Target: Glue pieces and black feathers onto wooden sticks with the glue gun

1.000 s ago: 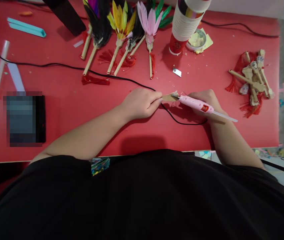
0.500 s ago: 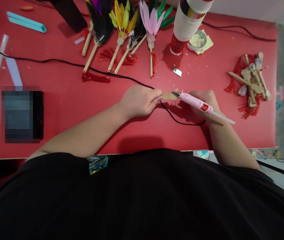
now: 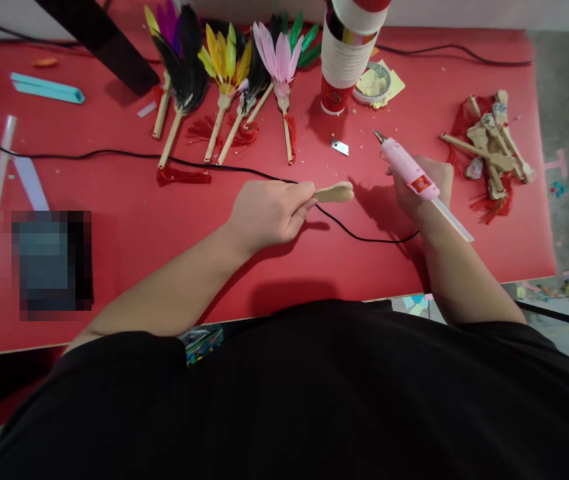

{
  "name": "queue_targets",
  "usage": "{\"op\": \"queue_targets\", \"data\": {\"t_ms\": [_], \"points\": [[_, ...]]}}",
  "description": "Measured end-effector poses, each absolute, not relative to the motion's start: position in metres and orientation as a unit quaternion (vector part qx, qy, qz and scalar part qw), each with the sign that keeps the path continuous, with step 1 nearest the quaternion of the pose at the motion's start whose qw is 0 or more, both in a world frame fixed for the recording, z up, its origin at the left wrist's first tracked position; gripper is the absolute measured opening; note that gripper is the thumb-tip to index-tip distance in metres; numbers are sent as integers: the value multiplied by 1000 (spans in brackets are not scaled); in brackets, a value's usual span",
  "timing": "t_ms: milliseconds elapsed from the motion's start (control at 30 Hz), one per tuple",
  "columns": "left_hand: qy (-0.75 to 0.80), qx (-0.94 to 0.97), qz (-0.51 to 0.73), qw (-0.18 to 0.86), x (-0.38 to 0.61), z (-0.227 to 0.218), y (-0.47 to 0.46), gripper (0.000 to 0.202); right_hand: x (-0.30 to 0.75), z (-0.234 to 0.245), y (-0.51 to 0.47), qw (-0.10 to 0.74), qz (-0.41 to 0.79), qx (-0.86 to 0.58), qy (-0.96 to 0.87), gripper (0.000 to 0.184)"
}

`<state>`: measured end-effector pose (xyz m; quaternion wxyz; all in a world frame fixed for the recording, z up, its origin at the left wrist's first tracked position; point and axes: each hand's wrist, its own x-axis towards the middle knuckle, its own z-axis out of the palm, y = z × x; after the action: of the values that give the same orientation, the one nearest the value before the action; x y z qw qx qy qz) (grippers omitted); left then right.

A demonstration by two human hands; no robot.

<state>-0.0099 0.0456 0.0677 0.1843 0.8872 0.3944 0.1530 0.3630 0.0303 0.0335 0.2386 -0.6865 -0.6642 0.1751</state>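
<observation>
My left hand (image 3: 273,212) is closed round a small wooden fan handle (image 3: 335,193), whose flat, rounded end sticks out to the right of the fingers. The rest of the handle is hidden in the hand. On the right, my right hand (image 3: 425,189) grips a pink hot glue gun (image 3: 411,169). Its metal nozzle (image 3: 379,137) points up and left, apart from the handle, and a clear glue stick (image 3: 454,220) juts from its back. A black cord (image 3: 359,235) runs over the table between the hands.
Several feather fans (image 3: 229,87) with red tassels lie along the back. Behind stands a tall stack of paper cups (image 3: 347,60), beside a tape roll (image 3: 374,83). A loose blade (image 3: 340,147) lies mid-table. At right is a pile of wooden handles (image 3: 497,150); a pixelated dark device (image 3: 54,260) sits left.
My right hand has drawn the glue gun's nozzle away from the handle's end, up and to the right. The left hand still holds the handle. The view has shifted somewhat.
</observation>
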Motion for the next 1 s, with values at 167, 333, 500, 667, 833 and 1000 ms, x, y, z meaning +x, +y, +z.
{"op": "queue_targets", "data": {"t_ms": [167, 333, 500, 667, 833, 1000], "points": [[435, 873, 123, 183, -9, 69, 48, 51, 360, 39, 19, 306, 226, -656, -652, 35], [459, 841, 112, 265, 0, 70, 49, 44, 340, 47, 14, 341, 284, -625, -642, 35], [461, 800, 158, 349, 7, 68, 49, 37, 324, 53, 12, 333, 215, -616, -681, 39], [460, 801, 156, 349, 6, 70, 47, 36, 327, 56, 11, 322, 228, -571, -720, 38], [454, 818, 130, 328, 8, 72, 44, 41, 331, 54, 11, 293, 256, -509, -767, 31], [448, 829, 113, 317, 10, 73, 41, 37, 329, 57, 8, 260, 239, -542, -763, 22]]}}
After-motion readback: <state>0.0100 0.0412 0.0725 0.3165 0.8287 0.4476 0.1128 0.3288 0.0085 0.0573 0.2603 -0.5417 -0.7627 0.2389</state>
